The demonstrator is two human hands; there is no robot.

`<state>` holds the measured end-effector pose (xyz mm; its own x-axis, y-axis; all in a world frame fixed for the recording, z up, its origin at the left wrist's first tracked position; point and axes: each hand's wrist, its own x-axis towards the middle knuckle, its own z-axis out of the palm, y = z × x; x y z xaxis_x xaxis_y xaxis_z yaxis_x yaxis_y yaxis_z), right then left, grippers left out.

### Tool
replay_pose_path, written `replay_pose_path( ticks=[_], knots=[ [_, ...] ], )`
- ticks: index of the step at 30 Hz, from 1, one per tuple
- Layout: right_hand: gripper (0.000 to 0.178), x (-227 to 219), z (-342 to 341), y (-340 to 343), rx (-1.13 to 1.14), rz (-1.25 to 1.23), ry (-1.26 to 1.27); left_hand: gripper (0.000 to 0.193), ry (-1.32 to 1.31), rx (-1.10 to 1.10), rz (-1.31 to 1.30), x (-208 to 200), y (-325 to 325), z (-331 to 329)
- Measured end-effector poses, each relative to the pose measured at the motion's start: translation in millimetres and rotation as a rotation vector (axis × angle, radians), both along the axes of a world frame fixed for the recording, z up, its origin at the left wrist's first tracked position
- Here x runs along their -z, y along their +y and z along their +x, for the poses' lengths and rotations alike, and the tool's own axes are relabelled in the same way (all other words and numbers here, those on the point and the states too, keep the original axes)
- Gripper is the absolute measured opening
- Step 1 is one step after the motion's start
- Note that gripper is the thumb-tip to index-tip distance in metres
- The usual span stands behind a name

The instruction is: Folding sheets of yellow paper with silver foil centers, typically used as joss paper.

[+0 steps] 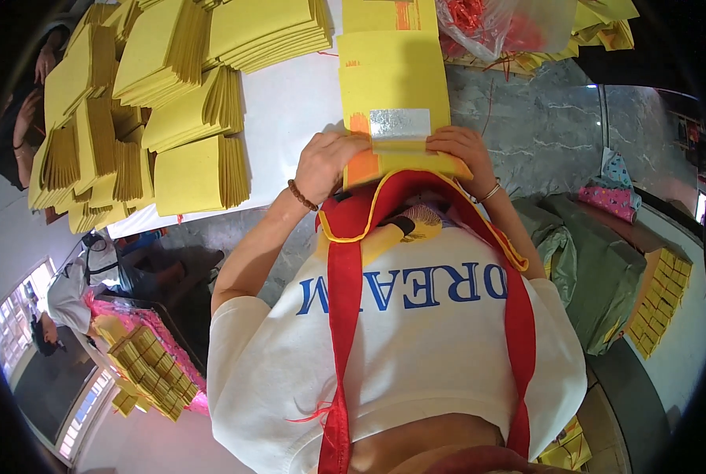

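Note:
In front of my body lies a long strip of yellow paper sheets (396, 79), with orange marks along its left side. A silver foil patch (400, 122) shows on the sheet nearest me, just above a bent-over near edge. My left hand (329, 162) is closed on the left side of this edge, fingertips by an orange mark. My right hand (465, 152) grips the right side, with its fingers bent over the paper. Both thumbs are mostly hidden. How many sheets are in my grip I cannot tell.
Folded yellow paper bundles (199, 175) are heaped on the white table (286, 103) at left. A clear plastic bag (499, 28) with red strings lies far right. A red apron (345, 332) hangs before me. Other people (80, 284) are at left; packed bundles (659, 300) stand at right.

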<state>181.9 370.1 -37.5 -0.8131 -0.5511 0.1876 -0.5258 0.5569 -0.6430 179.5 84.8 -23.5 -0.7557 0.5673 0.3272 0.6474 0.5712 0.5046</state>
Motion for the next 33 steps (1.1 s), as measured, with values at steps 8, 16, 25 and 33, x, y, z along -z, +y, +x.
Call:
replay_pose_path(
  ticks=[8,16,25,33],
  knots=[
    [0.033,9.3,-9.1,-23.5,0.484,-0.481,-0.521,0.029,-0.661,-0.429,0.220,10.3,15.3,-23.3],
    [0.042,10.4,-20.3,-29.9,0.588,-0.470,-0.423,0.027,-0.806,-0.528,0.363,34.7,19.5,-39.7],
    [0.040,23.3,-24.4,-35.0,0.659,-0.442,-0.417,0.030,-0.937,-0.544,0.687,33.3,23.0,-44.8],
    [0.041,19.5,-29.0,-33.2,0.649,-0.351,-0.413,0.033,-0.055,-0.481,-0.001,-11.9,19.5,-46.1]
  ],
)
